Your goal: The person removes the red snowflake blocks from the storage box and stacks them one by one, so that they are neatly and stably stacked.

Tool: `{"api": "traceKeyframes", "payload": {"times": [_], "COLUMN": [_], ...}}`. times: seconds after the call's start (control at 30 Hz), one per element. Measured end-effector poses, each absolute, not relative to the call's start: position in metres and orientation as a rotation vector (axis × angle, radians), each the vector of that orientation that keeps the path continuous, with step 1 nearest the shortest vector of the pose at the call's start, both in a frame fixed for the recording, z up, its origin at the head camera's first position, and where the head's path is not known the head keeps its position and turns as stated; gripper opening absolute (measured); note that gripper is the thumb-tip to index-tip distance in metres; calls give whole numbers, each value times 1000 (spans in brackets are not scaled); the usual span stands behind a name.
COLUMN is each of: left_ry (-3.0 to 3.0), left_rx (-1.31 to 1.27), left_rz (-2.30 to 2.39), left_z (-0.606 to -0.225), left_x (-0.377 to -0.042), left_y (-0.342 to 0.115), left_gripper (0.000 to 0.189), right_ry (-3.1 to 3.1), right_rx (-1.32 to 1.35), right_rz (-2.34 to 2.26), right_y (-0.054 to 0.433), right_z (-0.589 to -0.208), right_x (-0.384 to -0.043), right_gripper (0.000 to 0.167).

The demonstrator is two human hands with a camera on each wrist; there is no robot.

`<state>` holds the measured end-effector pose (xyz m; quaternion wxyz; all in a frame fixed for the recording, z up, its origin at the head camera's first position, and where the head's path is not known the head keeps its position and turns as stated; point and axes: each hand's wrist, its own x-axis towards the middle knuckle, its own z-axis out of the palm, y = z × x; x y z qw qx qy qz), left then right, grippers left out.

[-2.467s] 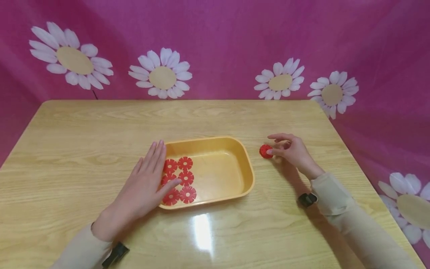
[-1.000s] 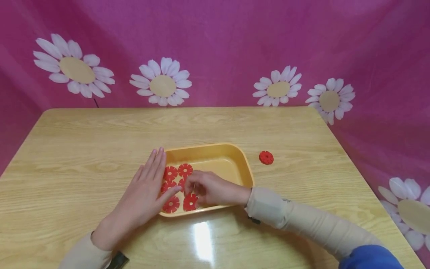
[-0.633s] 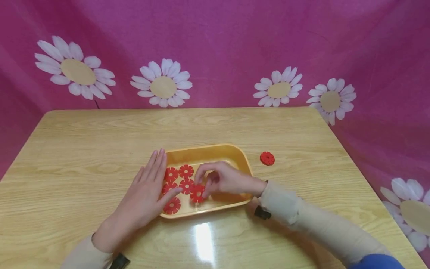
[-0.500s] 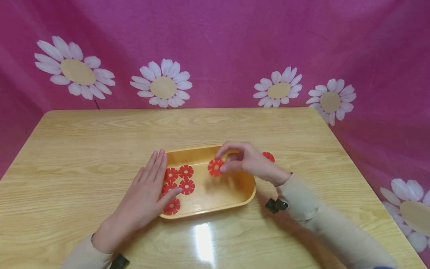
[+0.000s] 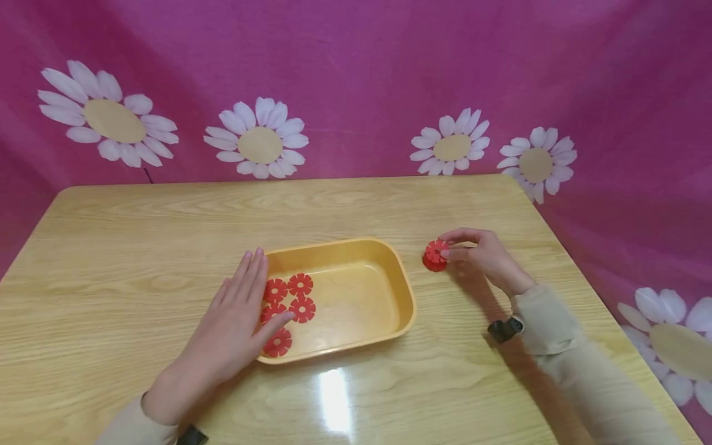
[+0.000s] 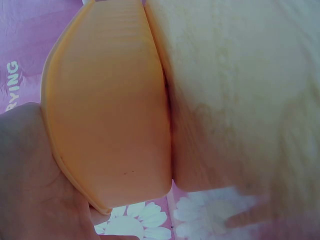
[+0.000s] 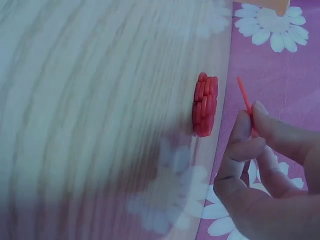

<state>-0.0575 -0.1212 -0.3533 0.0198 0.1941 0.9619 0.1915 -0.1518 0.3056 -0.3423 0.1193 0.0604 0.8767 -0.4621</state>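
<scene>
Change noted: one red disc (image 5: pixel 436 250) is out of the tray (image 5: pixel 334 254) and over on the right side of the table (image 5: pixel 167 228). A second ago my right hand (image 5: pixel 486 256) is down in the tray at the near end of the right-hand column; now it is well clear, to the right.

Right hand: pinching that disc by its edge between thumb and finger. Wrist view gives the disc edge-on, tilted, a gap between it and the stack (image 7: pixel 205 105) of other red discs. From my head it overlaps the stack, so I judge it is held just above, not yet resting. Stack sits on the table, just beside the tray's right end; several layers, too merged to count.

Left hand (image 5: pixel 230 324): fingers straight, laid along the tray's left end, thumb reaching in over the rim. Same posture as before. Cannot tell whether the thumb touches anything inside. The tray looks steadied by it.

Left in the tray: five discs (image 5: pixel 302 309), all toward the left end, three in the left column and two in the right. The near right place is bare.

Meaning for the work: tray one fewer, pinched disc between places, most of the tray's discs remaining to be shifted if all are bound for the stack.
</scene>
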Motion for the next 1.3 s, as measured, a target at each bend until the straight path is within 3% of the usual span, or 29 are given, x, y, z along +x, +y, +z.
{"api": "traceKeyframes", "payload": {"times": [0.33,0.57,0.8,1.1,1.3], "left_ry": [2974,2982,2983,2970,2960], "left_rx": [587,620,643,629,621], "left_rz": [601,590,605,594,593], "left_z": [-356,-351,-348,-352,-354], "left_x": [-52,-63,-70,-66,-62], "left_y": [-123,-123,-123,-123,-125], "left_gripper": [98,98,98,97,98], "right_ry": [2658,2748,2573,2371,2328], "right_rx": [156,-112,-401,-789,-835], "right_rz": [-1297,-1424,-1603,-1438,-1241], "right_y": [298,273,207,123,99], "right_z": [-344,-317,-299,-329,-350], "right_x": [-149,-148,-143,-121,-115], "right_gripper": [38,33,29,24,33]}}
